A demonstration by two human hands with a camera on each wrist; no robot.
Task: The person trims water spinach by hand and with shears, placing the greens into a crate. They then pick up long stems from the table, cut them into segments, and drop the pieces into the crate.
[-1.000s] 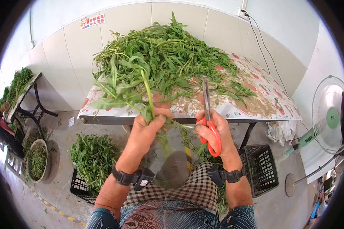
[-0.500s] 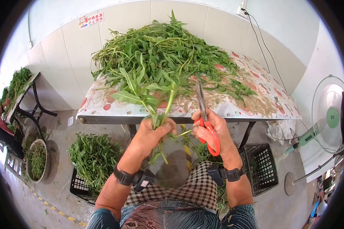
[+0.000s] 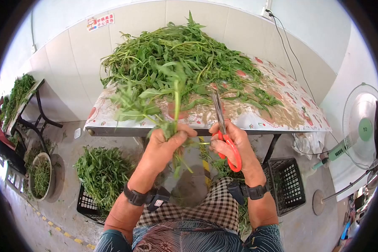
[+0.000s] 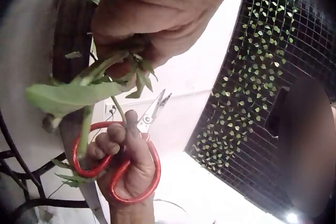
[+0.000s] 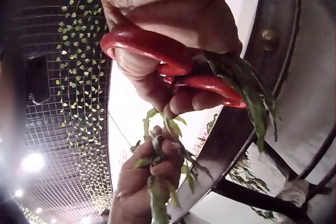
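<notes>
My left hand (image 3: pixel 161 147) grips a small bunch of leafy green stems (image 3: pixel 177 98) above the table's front edge, leaves fanning up and left, stem ends hanging below the fist. To its right, my right hand (image 3: pixel 239 140) holds red-handled scissors (image 3: pixel 235 155), blades pointing up and away. In the left wrist view the scissors' blades (image 4: pixel 149 115) stand slightly apart, and a thin stem (image 4: pixel 118 107) reaches down to the right thumb and fingertip, which pinch it. From the right wrist, a limp leaf (image 5: pixel 244 85) hangs beside the red handles.
A large heap of greens (image 3: pixel 168 54) covers the back of the table with its fruit-print cloth (image 3: pixel 290 98). Below stand a crate of greens (image 3: pixel 87 201) at left and a black crate (image 3: pixel 287 185) at right. A fan (image 3: pixel 361 130) stands far right, a round tub (image 3: pixel 50 185) far left.
The bunch in my left hand has swung about, its leaves tipping right and then back left. My right hand with the scissors has shifted only slightly, the blades leaning a little further left.
</notes>
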